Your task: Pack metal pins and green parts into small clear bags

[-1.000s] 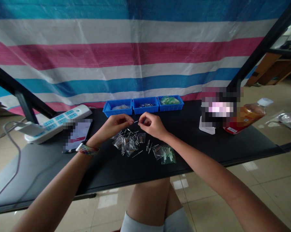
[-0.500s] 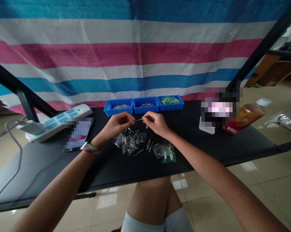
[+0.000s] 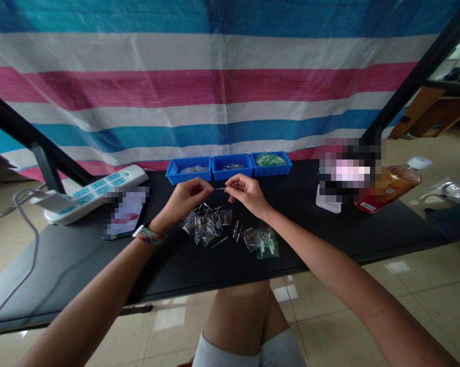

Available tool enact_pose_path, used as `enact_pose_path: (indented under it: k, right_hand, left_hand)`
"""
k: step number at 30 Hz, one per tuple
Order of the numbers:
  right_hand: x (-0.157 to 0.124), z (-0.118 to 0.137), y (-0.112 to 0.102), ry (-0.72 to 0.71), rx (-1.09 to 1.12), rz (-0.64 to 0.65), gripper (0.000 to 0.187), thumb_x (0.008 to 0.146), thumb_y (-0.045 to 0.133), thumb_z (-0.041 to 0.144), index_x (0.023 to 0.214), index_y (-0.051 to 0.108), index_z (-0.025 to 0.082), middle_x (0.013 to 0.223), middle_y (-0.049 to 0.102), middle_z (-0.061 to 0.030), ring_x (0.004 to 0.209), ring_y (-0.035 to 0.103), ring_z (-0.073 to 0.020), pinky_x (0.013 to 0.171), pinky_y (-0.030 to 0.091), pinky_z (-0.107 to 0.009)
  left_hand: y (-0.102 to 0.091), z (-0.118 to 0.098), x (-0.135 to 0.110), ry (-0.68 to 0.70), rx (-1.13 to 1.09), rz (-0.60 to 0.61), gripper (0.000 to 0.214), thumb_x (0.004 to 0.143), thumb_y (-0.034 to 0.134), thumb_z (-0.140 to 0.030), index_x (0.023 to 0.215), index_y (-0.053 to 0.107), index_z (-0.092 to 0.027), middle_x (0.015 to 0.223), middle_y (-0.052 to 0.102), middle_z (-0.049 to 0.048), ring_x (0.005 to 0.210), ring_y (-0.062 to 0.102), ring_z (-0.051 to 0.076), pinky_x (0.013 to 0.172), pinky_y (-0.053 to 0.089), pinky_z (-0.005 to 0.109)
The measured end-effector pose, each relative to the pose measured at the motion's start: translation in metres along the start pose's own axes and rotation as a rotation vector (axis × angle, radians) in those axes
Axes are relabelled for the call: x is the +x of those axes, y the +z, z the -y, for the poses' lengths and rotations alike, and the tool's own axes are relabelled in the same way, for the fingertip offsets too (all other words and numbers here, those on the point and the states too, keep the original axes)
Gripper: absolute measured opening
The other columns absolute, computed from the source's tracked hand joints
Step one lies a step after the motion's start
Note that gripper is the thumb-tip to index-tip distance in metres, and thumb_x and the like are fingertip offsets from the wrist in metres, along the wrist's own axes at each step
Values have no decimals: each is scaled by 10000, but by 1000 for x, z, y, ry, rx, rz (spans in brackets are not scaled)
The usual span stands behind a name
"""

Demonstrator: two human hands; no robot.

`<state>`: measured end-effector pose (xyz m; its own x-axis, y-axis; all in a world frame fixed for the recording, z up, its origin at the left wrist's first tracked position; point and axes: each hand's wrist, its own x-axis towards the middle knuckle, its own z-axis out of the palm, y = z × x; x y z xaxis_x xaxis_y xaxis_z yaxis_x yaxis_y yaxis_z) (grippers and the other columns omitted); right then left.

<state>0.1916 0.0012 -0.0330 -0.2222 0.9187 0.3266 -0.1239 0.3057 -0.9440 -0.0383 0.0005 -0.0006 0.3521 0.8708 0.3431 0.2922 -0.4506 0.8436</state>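
A thin metal rod spans the gap between my two hands above the black table. My left hand pinches one end between thumb and finger. The other end sits in the closed fingertips of my right hand. Below them lies a heap of small clear bags and metal rods. A few loose rods rest to its right. Near my right forearm are a small clear bag and a green-tinted bag with pale pieces. What exactly the rod is, I cannot make out.
Three blue bins stand behind my hands: one with clear bags, one with metal rods, one with green bags. A power strip and a phone lie left; a bottle leans at right.
The view has shifted slightly. Both hands keep the rod between them in nearly the same place; the right hand's fingers have lifted and spread a little.
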Motion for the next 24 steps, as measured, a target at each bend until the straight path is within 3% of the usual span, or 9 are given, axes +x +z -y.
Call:
enact_pose_path:
  k: [16,24]
  right_hand:
    - [-2,5,4,4,18,27,206,785,814,337,843,677,194,726,678,17,603,670,-131,571,544,-261]
    - [-3,5,2,2,-19,6,243,782,827,380,840,674,201,733,674,16,593,659,-135,564,541,-266]
  left_hand:
    - [0,-1,-2,5,80,-15,478,945,714,-592,733,699,-163,701,664,28,646,569,146,602,419,264]
    - [1,-4,-3,-3,95,18,514,979,656,-613,727,681,-165,663,637,24,613,547,139,581,390,262]
